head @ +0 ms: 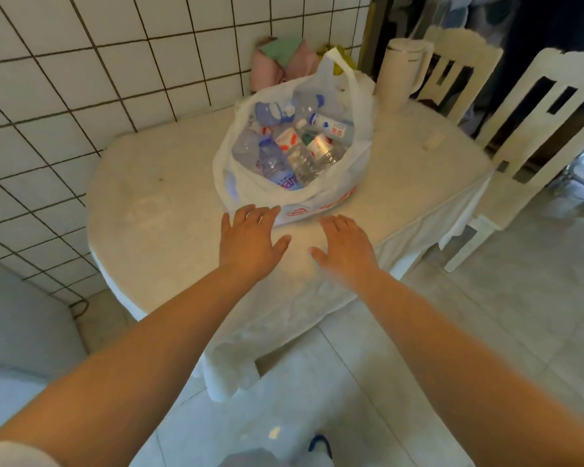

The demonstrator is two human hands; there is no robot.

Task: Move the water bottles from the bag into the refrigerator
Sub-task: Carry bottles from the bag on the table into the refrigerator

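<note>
Reaching out over the table [169, 210], the left hand [250, 244] and right hand [346, 246] hover flat, fingers spread, holding nothing. Just beyond their fingertips sits the white plastic bag [327, 193], mouth open, heaped with clear water bottles [290, 153].

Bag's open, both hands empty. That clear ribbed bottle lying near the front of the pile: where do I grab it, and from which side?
Probably take the clear ribbed bottle around its mid-body, from above through the bag mouth. It lies on top, uncovered, its bottom end toward you. The right hand is nearer.
</note>
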